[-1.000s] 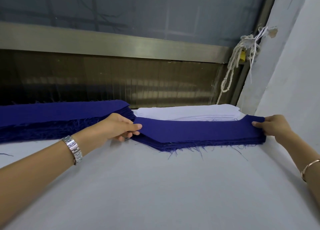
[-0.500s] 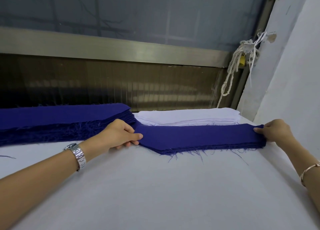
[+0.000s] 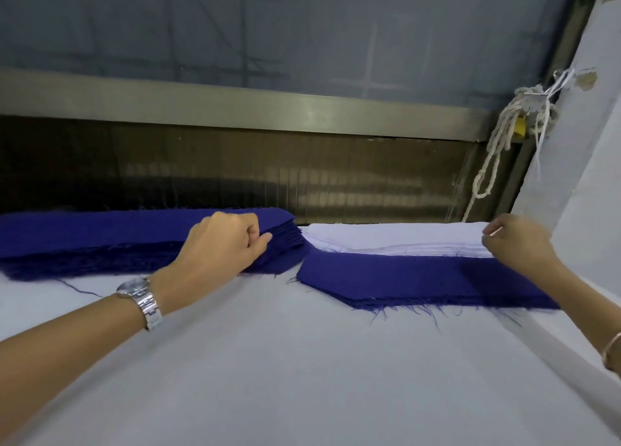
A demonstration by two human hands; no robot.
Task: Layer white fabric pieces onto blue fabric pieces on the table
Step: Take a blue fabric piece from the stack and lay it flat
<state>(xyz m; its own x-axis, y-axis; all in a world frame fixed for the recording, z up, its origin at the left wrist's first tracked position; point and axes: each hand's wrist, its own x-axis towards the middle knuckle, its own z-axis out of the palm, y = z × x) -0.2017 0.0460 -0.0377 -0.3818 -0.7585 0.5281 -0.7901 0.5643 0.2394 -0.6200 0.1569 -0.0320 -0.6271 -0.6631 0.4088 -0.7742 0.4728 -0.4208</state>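
A flat pile of blue fabric pieces (image 3: pixel 420 277) with a pointed left end lies on the table at right. Behind it sits a stack of white fabric pieces (image 3: pixel 396 239). A long, thicker blue stack (image 3: pixel 84 237) runs off to the left, its right end fanned out. My left hand (image 3: pixel 221 240) hovers over that fanned end with fingers curled, its fingertips close to the layers and nothing visibly in them. My right hand (image 3: pixel 514 244) is at the right end of the white stack, where its curled fingers pinch the top edge.
A white cloth covers the table (image 3: pixel 302 361) toward me. Behind the stacks runs a dark slatted panel (image 3: pixel 302 177) under a metal rail. A white wall (image 3: pixel 588 193) rises at the right, with a knotted rope (image 3: pixel 497 150) hanging in the corner.
Both hands let go of the blue pile at right, which now lies flat. My left hand moved up to the left blue stack's end; my right hand moved up to the white stack.
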